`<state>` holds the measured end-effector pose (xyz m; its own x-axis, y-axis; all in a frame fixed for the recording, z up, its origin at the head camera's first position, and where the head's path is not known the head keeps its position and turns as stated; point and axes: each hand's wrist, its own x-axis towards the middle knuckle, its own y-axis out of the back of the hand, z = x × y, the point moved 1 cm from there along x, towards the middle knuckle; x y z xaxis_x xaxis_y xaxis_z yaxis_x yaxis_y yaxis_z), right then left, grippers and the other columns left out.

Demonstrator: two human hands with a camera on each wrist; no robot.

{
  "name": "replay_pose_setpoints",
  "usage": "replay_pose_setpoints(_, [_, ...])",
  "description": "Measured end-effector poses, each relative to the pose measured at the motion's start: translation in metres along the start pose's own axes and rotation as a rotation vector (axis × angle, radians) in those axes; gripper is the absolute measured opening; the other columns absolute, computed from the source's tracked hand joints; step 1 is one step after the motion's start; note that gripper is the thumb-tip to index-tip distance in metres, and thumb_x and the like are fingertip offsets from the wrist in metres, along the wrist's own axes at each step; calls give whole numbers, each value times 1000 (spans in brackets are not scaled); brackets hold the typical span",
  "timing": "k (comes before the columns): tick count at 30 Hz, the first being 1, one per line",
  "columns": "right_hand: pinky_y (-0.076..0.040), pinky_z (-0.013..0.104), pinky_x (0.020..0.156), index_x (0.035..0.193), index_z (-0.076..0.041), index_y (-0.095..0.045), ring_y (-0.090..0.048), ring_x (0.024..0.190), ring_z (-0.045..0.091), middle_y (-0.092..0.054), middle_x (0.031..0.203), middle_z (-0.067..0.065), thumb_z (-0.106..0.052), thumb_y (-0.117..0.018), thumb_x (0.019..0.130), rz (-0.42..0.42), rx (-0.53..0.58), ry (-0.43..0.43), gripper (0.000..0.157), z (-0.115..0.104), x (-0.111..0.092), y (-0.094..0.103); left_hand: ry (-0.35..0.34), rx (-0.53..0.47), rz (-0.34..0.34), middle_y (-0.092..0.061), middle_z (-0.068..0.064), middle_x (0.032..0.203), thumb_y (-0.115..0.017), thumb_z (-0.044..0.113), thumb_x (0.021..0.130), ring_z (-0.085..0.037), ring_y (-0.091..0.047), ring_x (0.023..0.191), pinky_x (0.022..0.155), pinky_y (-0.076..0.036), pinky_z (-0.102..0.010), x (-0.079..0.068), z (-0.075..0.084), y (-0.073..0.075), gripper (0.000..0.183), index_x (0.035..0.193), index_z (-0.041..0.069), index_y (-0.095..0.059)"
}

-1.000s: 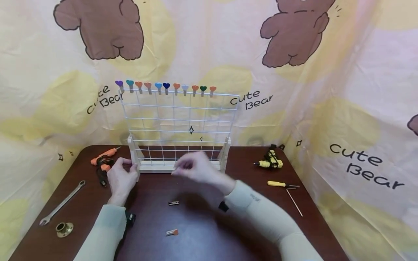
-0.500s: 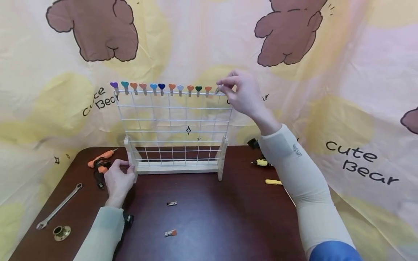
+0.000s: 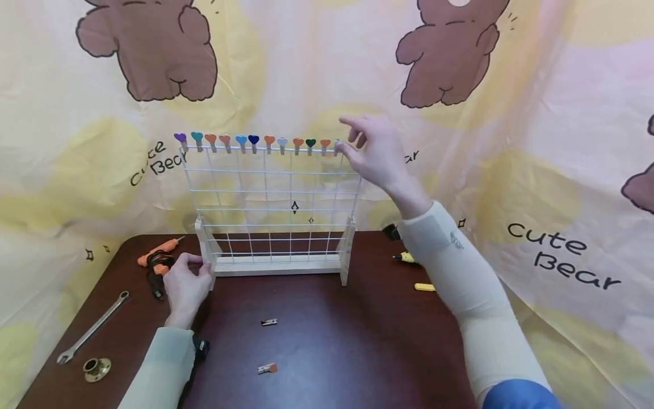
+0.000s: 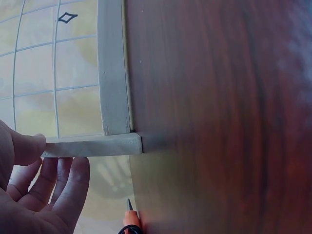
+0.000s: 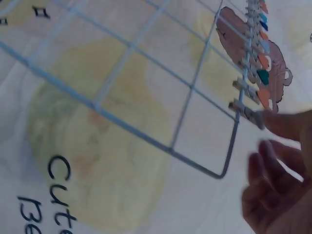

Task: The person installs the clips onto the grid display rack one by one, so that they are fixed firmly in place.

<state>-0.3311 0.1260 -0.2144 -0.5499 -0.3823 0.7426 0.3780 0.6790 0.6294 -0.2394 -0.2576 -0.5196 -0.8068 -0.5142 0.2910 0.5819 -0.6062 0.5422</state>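
Observation:
A white wire grid rack point(image 3: 276, 191) stands in wooden feet, with a row of heart-topped clothespins along its top wire. At its left foot point(image 4: 92, 146), my left hand point(image 3: 185, 287) holds the wooden upright between thumb and fingers. Up at the top right corner, my right hand point(image 3: 375, 150) has its thumb touching the last clothespin point(image 5: 246, 113), which is clipped on the wire. The index finger stands away from that clothespin, and the other fingers are loosely bent. On the table lie a dark clothespin point(image 3: 269, 322) and an orange-heart clothespin point(image 3: 268, 368).
An orange tool with a black cord point(image 3: 160, 258), a wrench point(image 3: 93, 328) and a brass flange point(image 3: 96, 369) lie on the left. To the right, the sleeve partly covers a yellow tool point(image 3: 406, 258) and a yellow handle point(image 3: 424, 287). A printed curtain hangs behind.
My right hand has gone from low before the rack up to its top right corner with a clothespin, now clipped there. Its index finger has lifted off. The left hand stays put.

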Motion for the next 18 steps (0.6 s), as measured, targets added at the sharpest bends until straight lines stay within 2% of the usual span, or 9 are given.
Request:
replay_pose_setpoints(3, [-54,32,68,113,-3,-80,-64,71,19,-69,79,8,-7,-83,89,163,120,59,24,-1,-28,-12,-2,5,-1,-75,-24,107,-71,19,98,-42,-67,97,83,-48,-56,-2,-1,-2,24,114,2,-69])
replay_pose_setpoints(4, [-54,31,64,107,-1,-81,-64,68,18,-69,77,8,-4,-82,89,185,178,91,19,-2,-39,-20,-6,3,4,-75,-25,107,-71,19,98,-43,-67,97,83,-48,-56,-2,-2,-2,24,114,2,-70])
replay_pose_setpoints(6, [-54,28,58,101,0,-81,-63,64,16,-72,77,8,2,-79,88,134,314,128,13,-6,-62,-40,-12,-1,13,-75,-25,107,-72,19,97,-43,-66,96,83,-48,-56,-2,-2,-2,23,113,1,-69])
replay_pose_setpoints(8, [-56,26,59,99,-1,-81,-67,66,15,-75,82,7,2,-80,89,1,403,137,11,-11,-87,-68,-17,-5,22,-75,-26,107,-72,19,97,-44,-66,96,82,-47,-57,-1,-2,-1,23,112,1,-69])
replay_pose_setpoints(11, [-59,26,68,103,-5,-82,-70,77,9,-79,91,2,-3,-80,91,-305,433,124,12,-18,-126,-113,-26,-7,32,-75,-25,106,-73,19,97,-44,-66,95,81,-48,-56,0,-2,-1,23,111,2,-70])
replay_pose_setpoints(14, [-57,19,77,108,-9,-83,-70,84,-1,-80,98,-3,-13,-80,94,-613,360,156,15,-29,-159,-156,-33,-7,39,-76,-25,105,-73,19,97,-43,-67,94,80,-49,-55,1,-2,-1,22,111,2,-70])
replay_pose_setpoints(16, [-54,14,77,110,-12,-83,-68,83,-7,-79,98,-6,-18,-81,94,-758,305,183,17,-38,-176,-182,-32,-9,42,-76,-25,105,-73,18,96,-43,-67,94,80,-49,-55,1,-2,-1,22,110,2,-70])
replay_pose_setpoints(18, [-51,11,76,111,-15,-83,-65,80,-11,-79,96,-11,-24,-82,94,-857,246,185,19,-46,-190,-206,-27,-7,43,-76,-25,105,-73,18,96,-43,-68,94,81,-49,-55,1,-2,-2,22,111,2,-70])
